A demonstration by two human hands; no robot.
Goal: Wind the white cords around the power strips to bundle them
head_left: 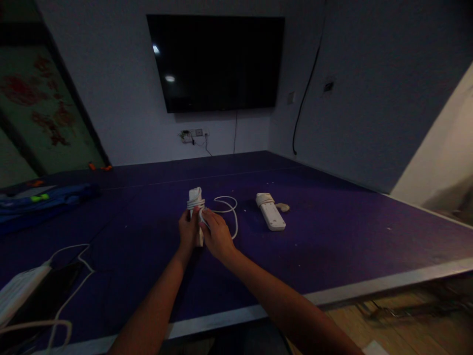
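A white power strip stands lengthwise on the purple tabletop, its far end wound with several turns of white cord. My left hand is closed around the strip's left side, with the thumb on top near the windings. From the right, my right hand presses bent fingers together over the strip, closed on the cord just below the turns. A loose loop of that cord curves out over the table beyond my right hand. What lies under the fingertips is partly hidden.
Right of my hands lies a second white power strip, its cord wrapped round the far end, a plug beside it. At the left are a white power strip with cables, a dark flat device and blue cloth.
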